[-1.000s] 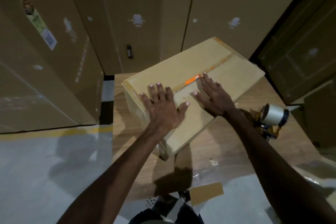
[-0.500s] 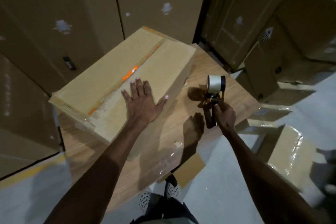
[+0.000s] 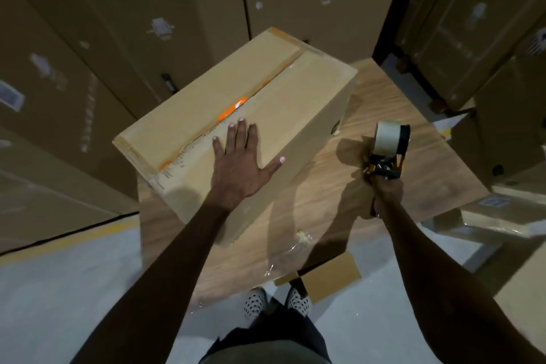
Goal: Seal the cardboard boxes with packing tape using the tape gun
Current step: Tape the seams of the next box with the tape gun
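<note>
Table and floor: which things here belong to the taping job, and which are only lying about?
For the job:
- box, left hand flat on top
- tape gun, gripped by right hand

Lying about:
- cardboard scrap on the floor
- crumpled clear film at the table edge
- stacked boxes behind

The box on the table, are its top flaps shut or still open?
Shut. Both flaps of the box lie flat and meet along the centre seam, with the left hand spread flat on the nearer flap.
</note>
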Tool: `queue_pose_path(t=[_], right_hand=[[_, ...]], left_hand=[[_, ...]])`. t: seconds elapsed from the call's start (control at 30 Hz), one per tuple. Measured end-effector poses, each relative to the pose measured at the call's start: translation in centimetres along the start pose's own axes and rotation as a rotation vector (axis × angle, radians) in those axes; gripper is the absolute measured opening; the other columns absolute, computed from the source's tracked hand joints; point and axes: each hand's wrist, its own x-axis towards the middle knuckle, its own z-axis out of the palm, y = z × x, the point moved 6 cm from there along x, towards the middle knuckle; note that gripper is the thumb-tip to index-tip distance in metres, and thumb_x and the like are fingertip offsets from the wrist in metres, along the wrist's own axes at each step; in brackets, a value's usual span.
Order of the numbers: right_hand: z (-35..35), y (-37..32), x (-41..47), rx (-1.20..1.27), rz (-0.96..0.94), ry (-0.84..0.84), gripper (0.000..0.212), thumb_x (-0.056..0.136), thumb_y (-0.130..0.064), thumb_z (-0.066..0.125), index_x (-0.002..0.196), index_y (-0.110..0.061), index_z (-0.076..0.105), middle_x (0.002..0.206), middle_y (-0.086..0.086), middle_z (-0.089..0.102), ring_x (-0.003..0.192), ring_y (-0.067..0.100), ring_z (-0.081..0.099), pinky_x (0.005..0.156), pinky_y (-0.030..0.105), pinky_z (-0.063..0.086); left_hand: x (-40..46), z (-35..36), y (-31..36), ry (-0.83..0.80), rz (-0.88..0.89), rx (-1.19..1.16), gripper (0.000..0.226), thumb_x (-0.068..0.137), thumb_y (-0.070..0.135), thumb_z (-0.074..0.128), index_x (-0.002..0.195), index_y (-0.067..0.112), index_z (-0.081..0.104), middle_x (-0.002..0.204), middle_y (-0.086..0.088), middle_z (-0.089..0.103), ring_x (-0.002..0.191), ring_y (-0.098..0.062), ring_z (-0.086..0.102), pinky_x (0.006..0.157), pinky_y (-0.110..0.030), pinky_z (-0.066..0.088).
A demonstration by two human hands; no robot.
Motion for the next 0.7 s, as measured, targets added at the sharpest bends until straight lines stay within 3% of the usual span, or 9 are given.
queue_pose_path(t=[0.13,0.23,0.37,0.57,0.7], right_hand=[[0.1,-1.4,-0.1,0.03,-0.038,-0.031,0.037,0.079,-0.03,0.077,0.114,-0.022,0.069,0.111,0.008,0.071,0.103,0.029,0.067,0.092,0.047,0.057],[-0.6,-4.0,-1.5,-0.029,-0.126,-0.007,0.017,0.087,-0.034,0.067,0.1,-0.023,0.066,0.089,0.006,0.068,0.077,0.027,0.063,0.069,0.036,0.051],[-1.8,-7.0,-4.3,0.03,-0.175,-0.014,0.012,0.086,-0.031,0.064,0.083,-0.02,0.064,0.061,0.005,0.058,0.048,0.022,0.05,0.046,0.029,0.039],[-2.4,-12.1,-13.0,0.226,-0.193,-0.223,0.018,0.092,-0.007,0.059,0.075,-0.013,0.055,0.061,0.004,0.051,0.05,0.017,0.045,0.047,0.025,0.035],[-1.7,-13.6,-19.9,0.283,-0.187,-0.277,0.005,0.089,-0.004,0.061,0.086,-0.008,0.063,0.063,0.005,0.055,0.052,0.017,0.05,0.048,0.024,0.04]], left_hand=[[0.0,0.1,0.0,0.008,-0.001,-0.006,0.1,0.089,0.083,0.023,0.161,0.016,0.005,0.169,-0.007,-0.006,0.156,-0.025,-0.007,0.123,-0.058,-0.001],[0.0,0.1,-0.1,0.002,-0.006,-0.017,0.101,0.088,0.084,0.023,0.161,0.017,0.005,0.169,-0.006,-0.007,0.156,-0.024,-0.007,0.123,-0.057,-0.001],[0.0,0.4,-0.1,-0.023,0.0,-0.046,0.103,0.086,0.086,0.02,0.162,0.018,0.001,0.169,-0.004,-0.01,0.155,-0.022,-0.01,0.123,-0.056,-0.004],[0.5,0.2,-0.5,-0.167,-0.005,-0.17,0.101,0.087,0.084,0.019,0.161,0.019,-0.005,0.167,-0.003,-0.019,0.153,-0.021,-0.02,0.12,-0.056,-0.013],[1.2,-1.1,-0.9,-0.341,-0.013,-0.29,0.098,0.09,0.082,0.022,0.161,0.019,-0.002,0.168,-0.002,-0.017,0.154,-0.023,-0.018,0.119,-0.056,-0.014]])
